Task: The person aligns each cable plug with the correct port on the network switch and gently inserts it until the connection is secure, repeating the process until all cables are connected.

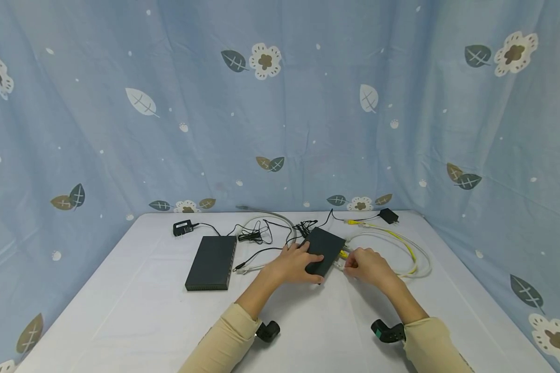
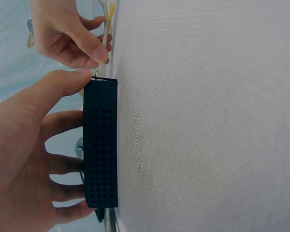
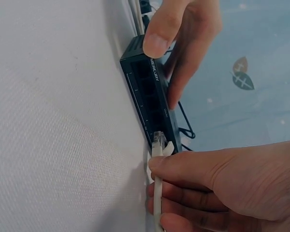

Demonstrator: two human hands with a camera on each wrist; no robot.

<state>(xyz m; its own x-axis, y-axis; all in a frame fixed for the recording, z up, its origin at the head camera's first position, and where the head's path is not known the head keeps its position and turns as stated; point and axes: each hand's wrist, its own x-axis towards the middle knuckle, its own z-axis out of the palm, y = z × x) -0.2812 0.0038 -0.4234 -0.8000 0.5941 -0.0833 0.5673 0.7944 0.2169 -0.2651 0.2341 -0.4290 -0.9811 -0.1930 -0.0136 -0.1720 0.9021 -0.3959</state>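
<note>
A small black network switch (image 1: 325,242) lies angled on the table. My left hand (image 1: 291,264) holds it, with the thumb at a front corner and the fingers spread over its top. In the right wrist view, its row of ports (image 3: 150,96) faces my right hand (image 3: 203,179). That hand pinches a white Ethernet cable (image 3: 157,193) between thumb and fingers just behind the plug (image 3: 158,140). The plug's clear tip is right at the port nearest the hand. A yellow plug (image 1: 343,254) shows beside the switch in the head view.
A larger black switch box (image 1: 211,263) lies on the left. Behind are a power adapter (image 1: 183,228), a second adapter (image 1: 389,215), bundled black cords (image 1: 256,235) and a grey cable (image 1: 270,213). Looped yellow and white cables (image 1: 413,254) lie at right. A patterned blue curtain (image 1: 280,103) hangs behind.
</note>
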